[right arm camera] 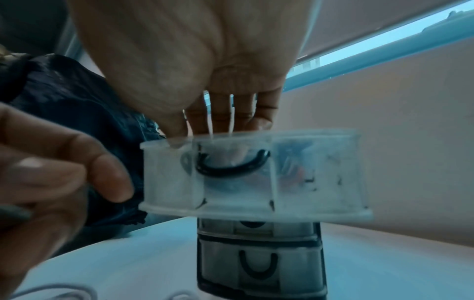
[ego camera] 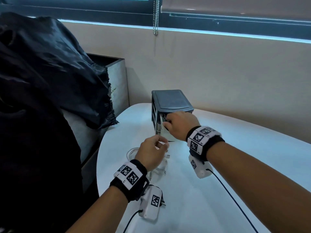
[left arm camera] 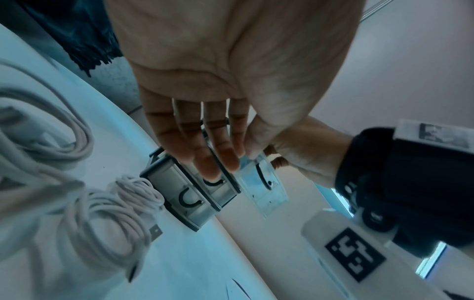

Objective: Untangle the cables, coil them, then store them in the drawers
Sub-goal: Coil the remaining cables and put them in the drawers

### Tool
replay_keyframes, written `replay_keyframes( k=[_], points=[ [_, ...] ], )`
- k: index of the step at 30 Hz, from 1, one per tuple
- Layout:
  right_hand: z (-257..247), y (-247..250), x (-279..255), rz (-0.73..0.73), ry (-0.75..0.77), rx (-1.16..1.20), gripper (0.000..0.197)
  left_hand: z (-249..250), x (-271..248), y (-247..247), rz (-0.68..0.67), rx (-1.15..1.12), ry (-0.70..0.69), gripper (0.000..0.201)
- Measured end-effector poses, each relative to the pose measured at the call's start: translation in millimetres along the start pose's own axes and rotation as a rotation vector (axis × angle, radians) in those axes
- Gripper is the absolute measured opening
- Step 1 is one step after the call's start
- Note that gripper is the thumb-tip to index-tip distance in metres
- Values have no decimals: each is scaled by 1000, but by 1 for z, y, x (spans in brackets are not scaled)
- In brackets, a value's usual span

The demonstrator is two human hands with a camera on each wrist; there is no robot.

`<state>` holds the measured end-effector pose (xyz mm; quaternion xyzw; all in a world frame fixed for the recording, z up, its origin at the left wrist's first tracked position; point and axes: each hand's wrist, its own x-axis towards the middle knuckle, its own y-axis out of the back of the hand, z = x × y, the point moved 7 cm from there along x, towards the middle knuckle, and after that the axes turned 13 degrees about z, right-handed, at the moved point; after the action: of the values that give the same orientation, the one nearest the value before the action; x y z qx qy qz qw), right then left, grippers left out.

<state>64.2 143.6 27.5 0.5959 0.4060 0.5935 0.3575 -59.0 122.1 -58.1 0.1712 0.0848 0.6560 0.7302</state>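
White coiled cables [ego camera: 146, 158] are lying on the table [ego camera: 218, 190] before the drawer unit [ego camera: 170, 105]. Right hand [ego camera: 180, 126] is reaching into its pulled-out top drawer [right arm camera: 251, 172], grip hidden; left hand [ego camera: 151, 153] is hovering relaxed, empty. No readable writing, only square-patterned wrist markers [ego camera: 199, 138].

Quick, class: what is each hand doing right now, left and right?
Left hand: open, fingers relaxed, holding nothing, above the coiled white cables.
Right hand: fingers reaching into the pulled-out top drawer; grip cannot be told.

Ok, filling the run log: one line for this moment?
right hand in open top drawer | left hand empty | cables on table
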Motion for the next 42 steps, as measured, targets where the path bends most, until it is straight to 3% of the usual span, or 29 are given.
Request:
replay_keyframes(
  k=[3,6,11,13,17,18,21,24,29,38,42],
  points=[
    [3,1,4,18,-90,53,18,4,-1,-8,-28,-5,-6,10],
    [5,2,9,20,-115,83,19,9,0,-14,-38,13,-28,12],
    [2,-14,5,-240,-97,131,22,18,2,-21,-50,43,-46,12],
    [8,-4,3,-165,-127,236,29,21,3,-24,-75,51,-51,13],
    [38,32,-13,166,-245,415,24,21,9,-34,-147,72,-72,16],
    [47,37,-22,220,-300,476,23,20,12,-37,-155,91,-71,24],
    [72,35,-59,322,-472,583,22,9,12,-50,-251,91,6,75],
    [85,7,-89,251,-543,572,21,1,15,-60,-302,109,21,94],
    [82,-39,-104,33,-493,561,17,3,37,-55,-156,351,-103,65],
    [74,-46,-84,-28,-419,531,18,-3,57,-64,-118,458,-82,69],
    [70,-46,-81,-33,-383,523,19,-8,66,-72,-177,666,-101,76]
  ],
)
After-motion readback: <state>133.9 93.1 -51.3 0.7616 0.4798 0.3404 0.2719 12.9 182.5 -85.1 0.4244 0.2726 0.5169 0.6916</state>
